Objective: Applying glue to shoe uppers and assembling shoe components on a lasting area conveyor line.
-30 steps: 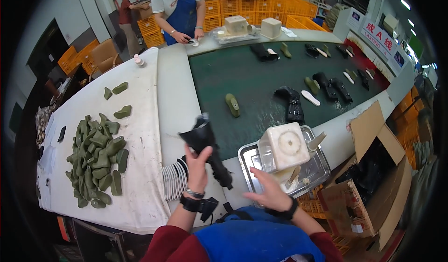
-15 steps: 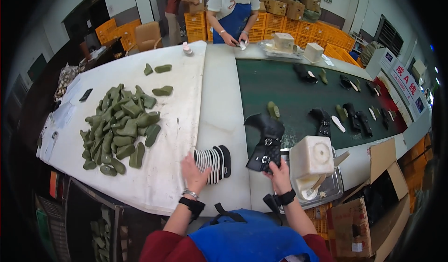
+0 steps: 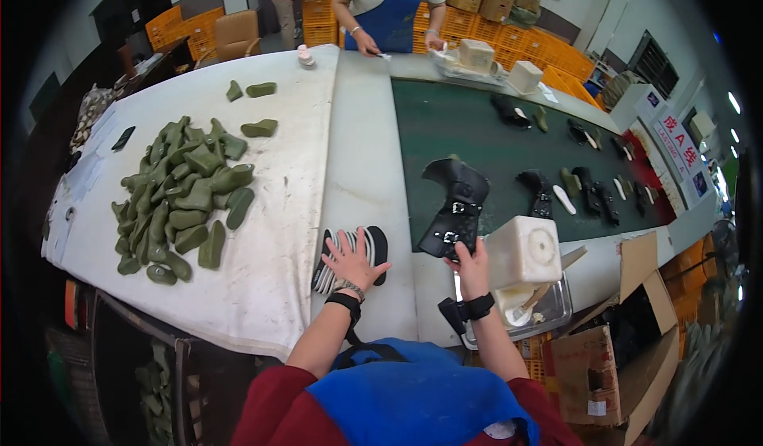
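Well out to the left of our left hand, a heap of olive-green shoe lasts (image 3: 179, 200) lies on the white cloth-covered table (image 3: 270, 287); it sat closer in a moment ago, so our view has swung rightward. Our left hand (image 3: 352, 259) now rests flat, fingers spread wide, on a fanned stack of black-and-white insoles (image 3: 350, 251), gripping nothing that we can make out; half a second back it was only reaching toward that stack. Just right of it, our right hand (image 3: 470, 262) is closed around the lower end of a black buckled boot upper (image 3: 455, 208), which has come down from held-up height to lie on the near edge of the dark green conveyor belt (image 3: 477, 140). We judge the upper is being steadied while an insole gets picked. Touching the right hand's far side stands a white plastic jug (image 3: 524, 251) over a metal tray (image 3: 556, 315). Farther right along the belt lie more black shoe parts (image 3: 592, 192). Across the belt, a person in a blue apron (image 3: 389, 17) works.
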Motion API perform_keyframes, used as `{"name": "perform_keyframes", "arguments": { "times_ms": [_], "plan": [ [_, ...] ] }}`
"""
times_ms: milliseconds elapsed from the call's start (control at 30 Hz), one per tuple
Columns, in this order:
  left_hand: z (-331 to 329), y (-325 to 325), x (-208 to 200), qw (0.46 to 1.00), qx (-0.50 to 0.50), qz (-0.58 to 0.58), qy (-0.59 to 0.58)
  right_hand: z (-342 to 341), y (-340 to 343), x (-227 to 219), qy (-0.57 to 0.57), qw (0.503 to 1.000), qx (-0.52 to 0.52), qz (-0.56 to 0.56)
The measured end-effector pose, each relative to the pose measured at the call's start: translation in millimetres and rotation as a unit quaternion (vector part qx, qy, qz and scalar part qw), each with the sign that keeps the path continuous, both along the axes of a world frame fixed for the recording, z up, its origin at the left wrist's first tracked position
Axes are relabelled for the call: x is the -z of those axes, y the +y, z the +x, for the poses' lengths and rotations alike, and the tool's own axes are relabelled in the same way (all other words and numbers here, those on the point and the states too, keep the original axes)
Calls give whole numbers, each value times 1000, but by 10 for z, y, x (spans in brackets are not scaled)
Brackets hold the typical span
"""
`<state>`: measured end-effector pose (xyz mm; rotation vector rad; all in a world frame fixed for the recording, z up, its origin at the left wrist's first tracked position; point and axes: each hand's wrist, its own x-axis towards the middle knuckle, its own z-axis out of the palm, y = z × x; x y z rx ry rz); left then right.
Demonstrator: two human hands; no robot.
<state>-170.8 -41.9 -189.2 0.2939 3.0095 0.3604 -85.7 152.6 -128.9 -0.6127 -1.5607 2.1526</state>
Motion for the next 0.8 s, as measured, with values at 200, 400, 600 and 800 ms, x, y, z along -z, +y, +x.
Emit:
{"name": "perform_keyframes", "arguments": {
  "times_ms": [200,400,600,800],
  "plan": [
    [-29,126,35,1000,-4,-11,15,-123,-124,297,-16,999,-14,30],
    [-16,181,24,1000,-8,-3,16,-243,-283,527,-42,999,-7,-1],
    [-8,218,8,1000,-6,-13,23,-292,-257,532,-39,994,-53,82],
    [18,253,17,998,14,-51,41,-479,-221,640,-50,982,-26,178]
  ]
}}
